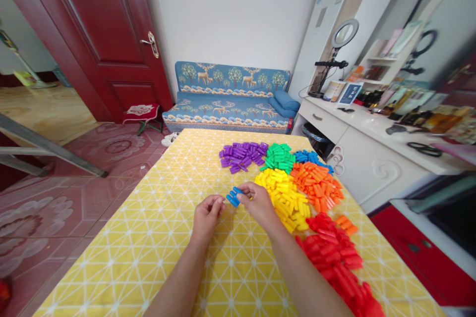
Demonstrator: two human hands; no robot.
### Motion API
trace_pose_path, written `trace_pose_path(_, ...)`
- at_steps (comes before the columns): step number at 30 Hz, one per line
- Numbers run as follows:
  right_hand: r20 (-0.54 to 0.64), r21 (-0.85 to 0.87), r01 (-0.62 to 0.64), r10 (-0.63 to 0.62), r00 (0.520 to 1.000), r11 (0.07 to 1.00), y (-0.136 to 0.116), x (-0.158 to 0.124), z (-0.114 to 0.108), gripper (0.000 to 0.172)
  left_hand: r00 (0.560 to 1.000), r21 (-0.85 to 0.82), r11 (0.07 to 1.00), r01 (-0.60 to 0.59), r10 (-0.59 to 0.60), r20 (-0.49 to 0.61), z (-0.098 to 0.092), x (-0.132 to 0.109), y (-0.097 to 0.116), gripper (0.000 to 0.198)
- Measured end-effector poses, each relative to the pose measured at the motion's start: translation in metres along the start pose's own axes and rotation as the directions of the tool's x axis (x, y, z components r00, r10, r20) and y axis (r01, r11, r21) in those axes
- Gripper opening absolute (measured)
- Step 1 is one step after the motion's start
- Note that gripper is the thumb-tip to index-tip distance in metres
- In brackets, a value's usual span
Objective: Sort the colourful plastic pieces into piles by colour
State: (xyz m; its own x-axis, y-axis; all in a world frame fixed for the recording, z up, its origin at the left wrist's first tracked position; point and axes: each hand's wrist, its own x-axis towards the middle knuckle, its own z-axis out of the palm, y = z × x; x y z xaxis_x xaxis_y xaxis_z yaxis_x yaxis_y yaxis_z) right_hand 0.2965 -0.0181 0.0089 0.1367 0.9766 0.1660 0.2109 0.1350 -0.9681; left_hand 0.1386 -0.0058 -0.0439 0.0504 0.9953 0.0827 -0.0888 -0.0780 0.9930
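A few joined blue plastic pieces [233, 199] are held over the table by my right hand [261, 204], its thumb and fingers closed on their right side. Just left of them, my left hand [207, 214] has its fingertips pressed together; whatever they may hold is too small to make out. Beside my right hand lies a heap of yellow pieces [280, 193]. Behind it are purple pieces [241, 155], green pieces [279, 157] and blue loose pieces [310, 157]. Orange pieces [319, 185] and red pieces [334, 252] spread along the right side.
The table [156, 237] has a yellow patterned cloth. Beyond its far edge stands a blue sofa [230, 101]. A white dressing table [357, 143] with bottles and a ring light [345, 34] is at the right. A small red stool [140, 113] stands by the door [100, 25].
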Motion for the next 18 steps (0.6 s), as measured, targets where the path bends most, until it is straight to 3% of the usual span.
trace_pose_path(2, -0.077, -0.007, 0.031, -0.032, 0.997, 0.999, -0.007, 0.021, -0.018, 0.023, 1.000, 0.011, 1.000, 0.015, -0.015, 0.011, 0.000, 0.000, -0.001, 0.028)
trace_pose_path(4, -0.226, -0.109, 0.032, -0.056, 0.972, 0.994, -0.012, 0.050, -0.047, 0.027, 1.000, 0.025, 1.000, 0.014, -0.015, 0.026, 0.000, -0.001, -0.002, 0.028)
trace_pose_path(6, -0.394, -0.245, -0.015, -0.085, 0.915, 0.969, -0.013, 0.082, -0.082, 0.029, 1.000, 0.027, 1.000, 0.006, -0.007, 0.030, 0.000, 0.000, -0.003, 0.028)
trace_pose_path(10, -0.550, -0.360, -0.106, -0.119, 0.826, 0.927, -0.008, 0.131, -0.156, 0.021, 0.999, 0.028, 1.000, 0.009, -0.010, 0.033, 0.001, 0.001, -0.002, 0.028)
trace_pose_path(14, -0.636, -0.464, -0.228, -0.143, 0.758, 0.856, 0.006, 0.149, -0.207, 0.007, 0.999, 0.033, 0.999, 0.030, -0.031, 0.027, 0.003, 0.001, 0.000, 0.029)
trace_pose_path(18, -0.651, -0.498, -0.293, -0.129, 0.748, 0.816, 0.027, 0.153, -0.229, 0.010, 0.998, 0.040, 0.998, 0.047, -0.048, 0.028, 0.003, 0.000, 0.001, 0.030)
